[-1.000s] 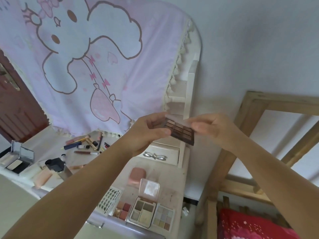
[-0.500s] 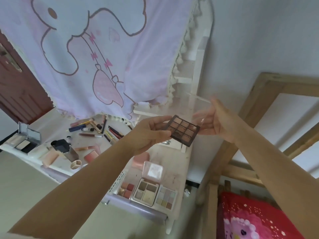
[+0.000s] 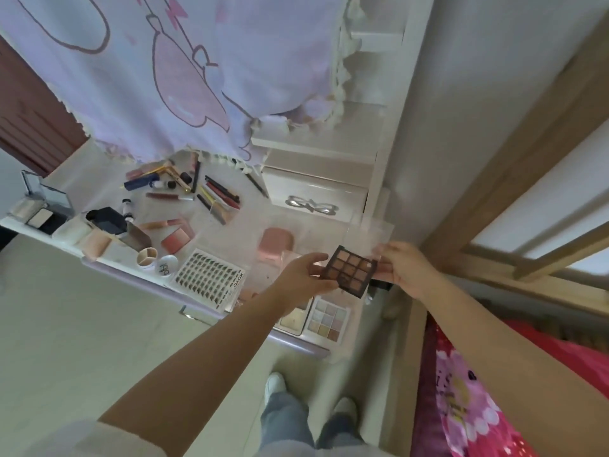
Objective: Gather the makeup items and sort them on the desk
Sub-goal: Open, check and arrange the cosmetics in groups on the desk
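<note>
Your left hand (image 3: pixel 304 273) pinches the brown palette (image 3: pixel 350 271) at its left edge, thumb under, fingers curled on top. Your right hand (image 3: pixel 403 267) holds its clear lid (image 3: pixel 370 240), swung open at the right side. You hold the palette above the desk's (image 3: pixel 230 239) front right corner, over a pastel palette (image 3: pixel 328 319) lying there. A lash tray (image 3: pixel 208 279) lies at the front edge, a pink compact (image 3: pixel 276 243) behind it, and pencils (image 3: pixel 219 192) toward the back.
</note>
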Demonstrator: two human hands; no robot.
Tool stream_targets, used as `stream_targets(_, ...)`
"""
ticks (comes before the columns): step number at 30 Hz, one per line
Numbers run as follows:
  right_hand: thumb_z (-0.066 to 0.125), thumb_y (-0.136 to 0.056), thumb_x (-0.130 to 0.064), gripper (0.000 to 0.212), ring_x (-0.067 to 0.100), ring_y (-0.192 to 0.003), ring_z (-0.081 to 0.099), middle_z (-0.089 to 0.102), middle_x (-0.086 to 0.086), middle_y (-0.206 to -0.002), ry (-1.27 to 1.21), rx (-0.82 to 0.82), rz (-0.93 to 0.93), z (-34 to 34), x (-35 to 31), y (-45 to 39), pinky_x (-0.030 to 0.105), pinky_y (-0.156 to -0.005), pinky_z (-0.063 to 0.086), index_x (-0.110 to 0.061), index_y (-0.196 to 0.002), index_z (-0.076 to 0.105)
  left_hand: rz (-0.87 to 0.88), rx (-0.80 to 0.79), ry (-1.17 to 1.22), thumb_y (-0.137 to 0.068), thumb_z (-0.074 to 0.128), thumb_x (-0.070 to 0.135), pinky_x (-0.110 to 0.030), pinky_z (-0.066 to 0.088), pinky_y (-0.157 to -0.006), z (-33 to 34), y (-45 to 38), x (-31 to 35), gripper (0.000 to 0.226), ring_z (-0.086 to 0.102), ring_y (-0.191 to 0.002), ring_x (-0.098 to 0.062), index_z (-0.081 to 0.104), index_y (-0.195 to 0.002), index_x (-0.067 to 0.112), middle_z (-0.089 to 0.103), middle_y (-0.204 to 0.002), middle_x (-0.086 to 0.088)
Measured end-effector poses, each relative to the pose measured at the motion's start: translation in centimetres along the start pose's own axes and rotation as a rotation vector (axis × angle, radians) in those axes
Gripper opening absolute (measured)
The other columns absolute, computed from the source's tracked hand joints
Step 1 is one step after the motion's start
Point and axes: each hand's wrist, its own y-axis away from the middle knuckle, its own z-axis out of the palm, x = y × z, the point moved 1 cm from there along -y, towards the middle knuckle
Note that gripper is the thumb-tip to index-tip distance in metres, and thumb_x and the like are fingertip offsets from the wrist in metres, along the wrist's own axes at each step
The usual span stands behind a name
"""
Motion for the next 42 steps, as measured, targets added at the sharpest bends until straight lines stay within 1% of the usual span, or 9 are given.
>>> stream_targets(3, 0.038, -0.096, -0.005, 0.021, 0.020, -0.068, 0.055, 0.054, 0.011, -0.082, -0.077, 0.076, 0.026, 0.1, 1.6, -2.4, 0.040, -0.079, 0.049, -0.008, -0.077, 0.046, -0.049, 0.043, -0.124, -0.079, 0.066, 0.009, -0.020, 0.049, -0.072, -0.2, -0.2, -1.0, 0.056, 0.056, -0.098, -0.016, 0.044, -0.130, 0.014, 0.055, -0.106, 0.002)
stream_targets(6, 0.036, -0.096, -0.007, 0.022, 0.017, -0.067, 0.055, 0.055, 0.010, -0.082, -0.087, 0.127, 0.011, 0.1, 2.7, -4.1, 0.036, -0.076, 0.051, -0.011, -0.076, 0.045, -0.048, 0.106, -0.202, -0.083, 0.061, 0.009, -0.025, 0.047, -0.080, -1.3, 0.0, -1.5, 0.048, 0.056, -0.103, -0.019, 0.046, -0.128, 0.012, 0.055, -0.115, -0.003)
stream_targets(8, 0.035, -0.096, -0.009, 0.025, 0.017, -0.070, 0.056, 0.057, 0.011, -0.089, -0.022, 0.178, -0.043, 0.0, 3.1, -5.1, 0.030, -0.069, 0.051, -0.013, -0.075, 0.047, -0.055, 0.135, -0.211, -0.085, 0.058, 0.008, -0.029, 0.046, -0.083, -2.1, 0.2, -1.7, 0.043, 0.057, -0.104, -0.022, 0.047, -0.127, 0.009, 0.056, -0.118, -0.006)
stream_targets(12, 0.034, -0.098, -0.015, 0.024, 0.020, -0.092, 0.055, 0.062, 0.013, -0.106, 0.279, 0.222, -0.196, -0.1, 2.9, -6.7, 0.035, -0.088, 0.046, -0.010, -0.087, 0.054, -0.065, 0.179, -0.162, -0.087, 0.054, 0.005, -0.029, 0.051, -0.078, -3.7, 0.3, -2.3, 0.034, 0.059, -0.095, -0.021, 0.051, -0.122, 0.007, 0.059, -0.108, -0.005)
stream_targets(24, 0.039, -0.093, -0.003, 0.018, 0.015, -0.085, 0.049, 0.058, 0.006, -0.094, 0.458, 0.388, -0.401, 0.9, 3.3, -9.2, 0.010, -0.061, 0.029, 0.000, -0.096, 0.056, -0.075, 0.205, -0.059, -0.088, 0.052, 0.003, -0.018, 0.051, -0.071, -5.1, -0.5, -3.9, 0.019, 0.062, -0.078, -0.011, 0.056, -0.103, 0.013, 0.063, -0.086, 0.004)
stream_targets(30, 0.043, -0.093, -0.009, 0.024, 0.028, -0.102, 0.054, 0.060, 0.019, -0.110, 0.584, 0.370, -0.373, 1.1, 3.8, -10.1, 0.014, -0.071, 0.030, 0.003, -0.107, 0.059, -0.086, 0.194, -0.060, -0.089, 0.050, 0.002, -0.015, 0.051, -0.069, -5.2, -0.5, -4.1, 0.017, 0.062, -0.077, -0.008, 0.056, -0.100, 0.013, 0.063, -0.086, 0.004)
stream_targets(34, 0.044, -0.092, -0.009, 0.023, 0.033, -0.091, 0.053, 0.055, 0.022, -0.096, 0.649, 0.362, -0.351, 0.8, 3.5, -10.4, 0.018, -0.063, 0.026, 0.008, -0.089, 0.060, -0.102, 0.204, -0.054, -0.088, 0.051, 0.003, -0.011, 0.052, -0.064, -5.7, -0.5, -3.9, 0.017, 0.063, -0.076, -0.007, 0.057, -0.099, 0.014, 0.064, -0.085, 0.003)
stream_targets(40, 0.056, -0.085, -0.008, 0.027, 0.031, -0.100, 0.052, 0.055, 0.019, -0.105, 0.669, 0.545, -0.417, 1.3, 3.9, -8.0, 0.027, -0.079, 0.036, 0.004, -0.109, 0.052, -0.092, 0.241, -0.174, -0.089, 0.051, 0.006, -0.030, 0.051, -0.085, -6.5, -0.7, -4.0, 0.022, 0.062, -0.089, -0.018, 0.057, -0.110, 0.005, 0.065, -0.102, -0.010)
stream_targets(42, 0.056, -0.084, -0.007, 0.021, 0.028, -0.096, 0.051, 0.055, 0.014, -0.097, 0.810, 0.358, -0.587, 2.4, 3.6, -7.1, 0.019, -0.075, 0.028, 0.001, -0.103, 0.056, -0.066, 0.262, -0.276, -0.089, 0.050, 0.007, -0.037, 0.047, -0.094, -7.0, -1.0, -4.0, 0.024, 0.060, -0.098, -0.023, 0.058, -0.111, 0.004, 0.064, -0.108, -0.012)
